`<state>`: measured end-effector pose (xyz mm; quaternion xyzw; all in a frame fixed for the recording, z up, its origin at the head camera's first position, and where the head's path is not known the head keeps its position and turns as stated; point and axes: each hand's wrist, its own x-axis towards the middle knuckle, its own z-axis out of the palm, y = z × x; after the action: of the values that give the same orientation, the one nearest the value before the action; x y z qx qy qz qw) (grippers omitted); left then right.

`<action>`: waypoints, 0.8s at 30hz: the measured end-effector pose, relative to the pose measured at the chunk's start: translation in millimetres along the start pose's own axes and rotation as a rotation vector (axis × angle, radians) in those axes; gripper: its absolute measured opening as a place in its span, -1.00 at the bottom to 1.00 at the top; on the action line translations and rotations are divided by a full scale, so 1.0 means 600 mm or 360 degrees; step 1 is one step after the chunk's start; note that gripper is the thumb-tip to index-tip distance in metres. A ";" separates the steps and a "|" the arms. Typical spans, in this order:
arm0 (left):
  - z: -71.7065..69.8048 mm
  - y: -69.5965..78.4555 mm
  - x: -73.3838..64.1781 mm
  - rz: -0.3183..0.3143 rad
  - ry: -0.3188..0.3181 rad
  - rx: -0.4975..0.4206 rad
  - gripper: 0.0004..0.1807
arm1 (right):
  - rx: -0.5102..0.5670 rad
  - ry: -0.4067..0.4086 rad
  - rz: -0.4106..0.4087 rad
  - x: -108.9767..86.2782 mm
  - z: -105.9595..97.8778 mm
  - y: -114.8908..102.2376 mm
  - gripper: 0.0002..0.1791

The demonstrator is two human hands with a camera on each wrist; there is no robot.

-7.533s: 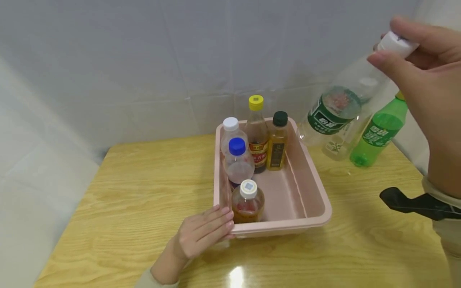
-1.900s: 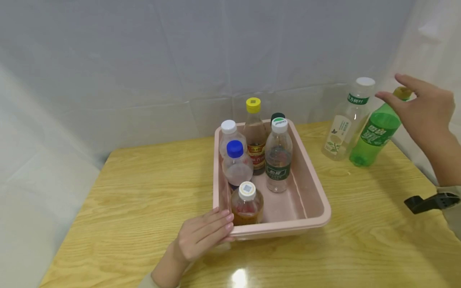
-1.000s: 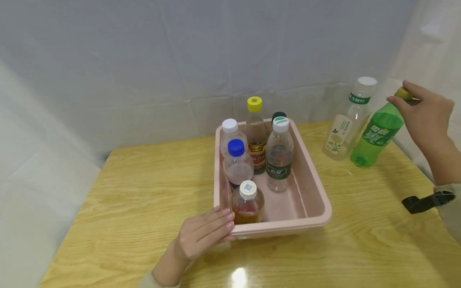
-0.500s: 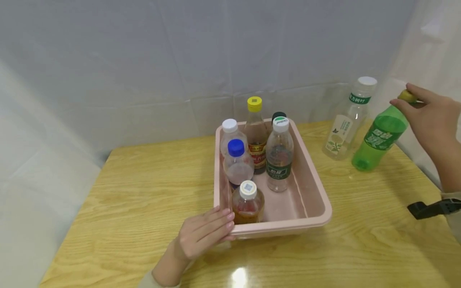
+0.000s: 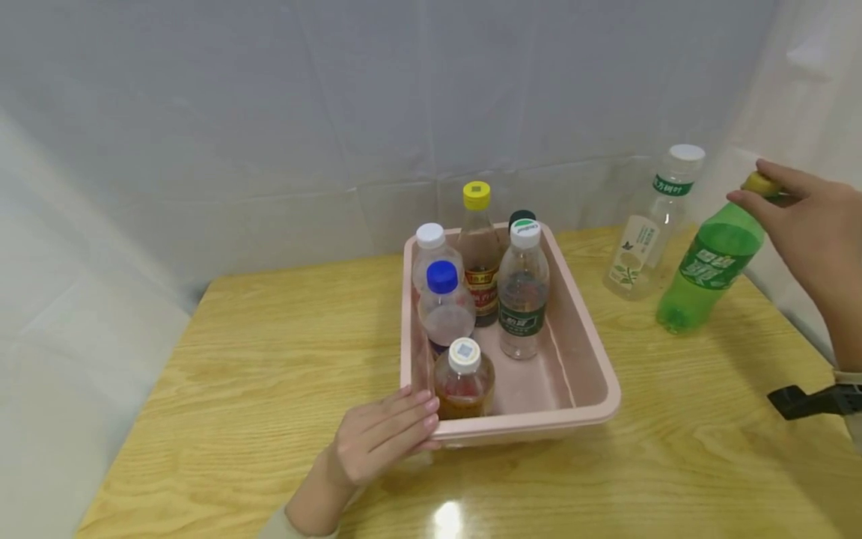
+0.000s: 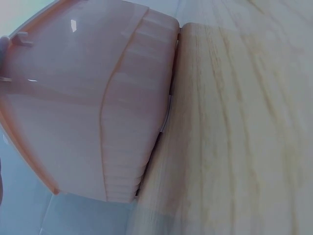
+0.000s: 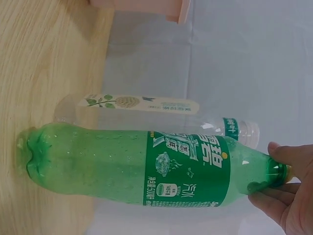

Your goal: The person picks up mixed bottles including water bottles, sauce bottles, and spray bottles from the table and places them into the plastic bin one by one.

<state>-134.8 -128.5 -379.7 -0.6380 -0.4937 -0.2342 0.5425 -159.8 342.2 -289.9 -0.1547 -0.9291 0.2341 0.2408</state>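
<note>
My right hand (image 5: 811,224) pinches a green plastic soda bottle (image 5: 710,262) by its neck, just under the yellow cap. In the right wrist view its base is close over the tabletop, and the green label faces the camera. Right beside it stands a clear, white-capped drink bottle (image 5: 646,239) with a leaf-pattern label. My left hand (image 5: 384,434) rests with straight fingers on the near left corner of a pink plastic tub (image 5: 592,359). Inside that tub, a clear water bottle (image 5: 522,299) with a dark green label stands upright.
Also in the tub are a yellow-capped sauce bottle (image 5: 478,247), a blue-capped bottle (image 5: 446,314), a white-capped bottle (image 5: 434,258) and a squat amber bottle (image 5: 465,389). A dark-capped bottle (image 5: 522,215) is mostly hidden. White sheeting (image 5: 269,135) backs the wooden table (image 5: 283,337).
The water bottle, earlier in my right hand, now stands in the tub. That hand then took the green soda bottle by its neck and shifted it slightly nearer. My left hand stayed put.
</note>
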 end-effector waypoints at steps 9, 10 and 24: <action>0.001 -0.001 0.001 -0.0005 -0.0001 -0.0013 -0.81 | 0.0024 0.0006 -0.0026 -0.004 -0.009 -0.022 -0.39; 0.001 -0.001 0.001 -0.0003 -0.0003 -0.0011 -0.81 | 0.0032 0.0010 -0.0031 -0.005 -0.010 -0.023 -0.40; 0.001 -0.001 -0.001 0.0004 0.0006 -0.0012 -0.81 | 0.0268 0.0146 -0.0220 -0.026 -0.026 -0.062 -0.45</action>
<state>-135.9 -128.5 -380.1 -0.6402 -0.4911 -0.2365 0.5414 -145.1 310.3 -265.1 -0.0802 -0.9026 0.2867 0.3109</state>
